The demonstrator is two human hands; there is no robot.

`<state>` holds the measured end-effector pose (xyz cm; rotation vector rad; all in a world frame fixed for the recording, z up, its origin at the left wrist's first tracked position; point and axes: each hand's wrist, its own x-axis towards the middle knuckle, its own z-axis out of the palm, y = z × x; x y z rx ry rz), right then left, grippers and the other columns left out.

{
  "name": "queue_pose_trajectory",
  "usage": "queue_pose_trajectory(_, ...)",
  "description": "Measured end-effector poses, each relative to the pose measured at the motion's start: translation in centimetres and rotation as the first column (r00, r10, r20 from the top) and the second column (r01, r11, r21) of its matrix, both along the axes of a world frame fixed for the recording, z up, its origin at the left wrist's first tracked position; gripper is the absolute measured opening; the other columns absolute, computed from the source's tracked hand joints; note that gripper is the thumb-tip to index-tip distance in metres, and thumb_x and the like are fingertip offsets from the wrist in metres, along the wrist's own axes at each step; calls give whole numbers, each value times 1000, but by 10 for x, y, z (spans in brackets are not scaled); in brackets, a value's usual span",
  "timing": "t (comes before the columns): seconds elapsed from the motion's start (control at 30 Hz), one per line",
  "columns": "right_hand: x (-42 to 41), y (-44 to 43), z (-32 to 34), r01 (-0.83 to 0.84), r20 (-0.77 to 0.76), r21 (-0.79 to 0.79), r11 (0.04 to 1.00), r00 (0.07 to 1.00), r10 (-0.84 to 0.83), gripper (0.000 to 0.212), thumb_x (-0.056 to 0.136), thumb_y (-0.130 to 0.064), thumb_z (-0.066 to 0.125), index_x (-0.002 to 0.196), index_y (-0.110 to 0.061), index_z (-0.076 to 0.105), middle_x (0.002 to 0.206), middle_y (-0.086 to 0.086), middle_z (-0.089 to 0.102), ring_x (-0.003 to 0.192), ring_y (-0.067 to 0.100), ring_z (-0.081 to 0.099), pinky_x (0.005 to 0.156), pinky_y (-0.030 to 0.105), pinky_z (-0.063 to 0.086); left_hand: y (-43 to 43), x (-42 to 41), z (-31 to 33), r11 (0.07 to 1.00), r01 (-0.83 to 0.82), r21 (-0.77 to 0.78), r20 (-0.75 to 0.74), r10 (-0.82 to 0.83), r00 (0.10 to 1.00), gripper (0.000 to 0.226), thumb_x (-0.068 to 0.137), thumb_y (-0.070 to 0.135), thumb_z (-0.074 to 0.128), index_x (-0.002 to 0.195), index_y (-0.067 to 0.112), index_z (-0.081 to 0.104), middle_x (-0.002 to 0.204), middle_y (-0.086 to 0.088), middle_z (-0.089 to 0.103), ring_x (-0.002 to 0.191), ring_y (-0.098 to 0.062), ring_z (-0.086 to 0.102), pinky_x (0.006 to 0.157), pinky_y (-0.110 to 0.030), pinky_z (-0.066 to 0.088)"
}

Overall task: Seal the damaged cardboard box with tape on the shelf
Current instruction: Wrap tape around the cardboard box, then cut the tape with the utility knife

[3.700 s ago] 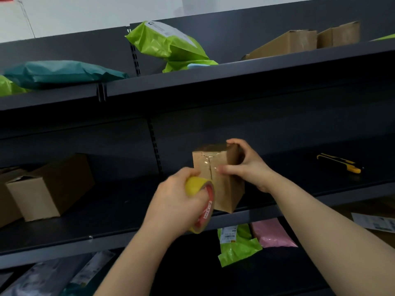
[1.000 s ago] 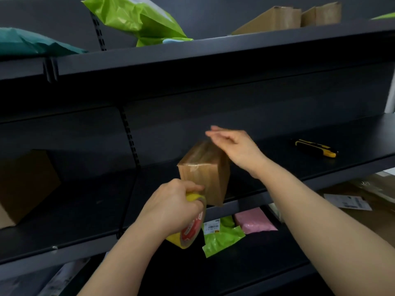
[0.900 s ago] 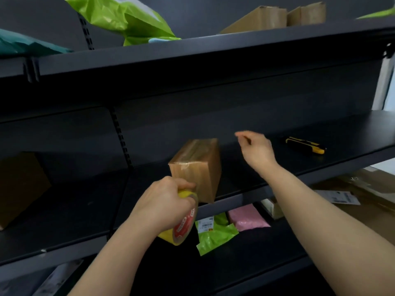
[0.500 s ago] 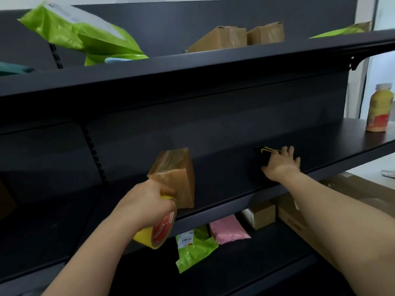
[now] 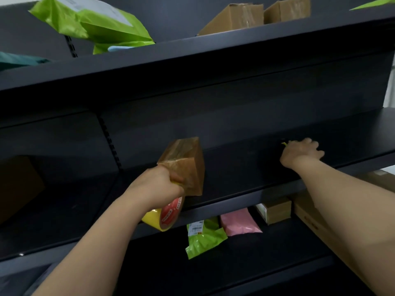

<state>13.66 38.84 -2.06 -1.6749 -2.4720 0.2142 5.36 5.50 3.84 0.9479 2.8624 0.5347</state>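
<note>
Dark metal shelving fills my view on three levels, with a slotted upright in its back panel.

Upper shelf: a large green mailer, a teal bag at the left edge and two brown boxes towards the right.

Lower shelf: a long carton at the right. Left of it, in a row, are a small box, a pink parcel and a labelled green pouch.

Middle shelf: the cardboard box stands near the front edge, left of centre. It is plain brown. Its top and front face are glossy under clear tape, which lies wrinkled across the front.

My left hand sits against the lower left front of that box, hiding that corner. Its fingers are curled round a yellow tape roll with a red and white core label. The roll hangs in front of the shelf edge.

My right hand is on the same shelf, well to the right of the box, with its back towards me. A small yellow tip shows at its left edge. The fingers are blurred, and I cannot tell whether they grip anything.
</note>
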Motion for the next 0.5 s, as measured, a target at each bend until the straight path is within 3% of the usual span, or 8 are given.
queue_pose_trajectory(0.13,-1,-10,2,-62,41,-20,998,997,63,65,88,-23,63,141,-8,29,139,19,37,124,36,40,95,45,40,-4,1,0,1000,3,-6,-19,-3,1000,32,82,31,63,113,39,70,124,4,62,108,-18,59,93,-33,52)
queue_pose_trajectory(0.23,-3,-30,-1,-110,-9,-52,993,994,110,70,86,-33,63,140,-8,26,140,19,34,127,36,37,97,47,39,-8,3,-1,1000,28,-13,-25,-29,999,38,85,30,62,119,45,65,132,8,59,114,-16,57,93,-30,51)
queue_pose_trajectory(0.3,0,-48,3,-146,-121,-97,985,984,134,63,88,-28,60,139,-3,33,141,20,33,125,37,38,97,45,41,-13,3,-3,999,44,-8,-23,-44,999,38,86,33,62,121,46,64,133,10,58,116,-15,56,94,-33,52)
queue_pose_trajectory(0.4,14,-75,9,-217,-307,-192,957,940,152,39,83,-10,58,121,-1,50,131,20,37,109,37,47,79,37,46,-22,0,-5,998,64,17,-7,-64,998,37,85,40,65,121,46,64,135,11,57,120,-16,55,97,-36,51)
queue_pose_trajectory(0.43,21,-84,8,-267,-430,-247,932,892,141,34,79,-4,59,113,-2,52,122,20,43,99,34,51,72,35,46,-25,-2,-6,997,71,28,0,-71,997,37,84,44,66,121,46,65,134,11,57,119,-15,55,97,-36,50)
queue_pose_trajectory(0.5,36,-110,6,-430,-705,-344,835,706,72,34,73,6,58,106,-4,54,104,16,57,87,29,56,66,34,46,-31,-6,-8,995,85,61,21,-86,996,38,82,49,66,120,45,65,132,13,58,115,-13,56,95,-35,51)
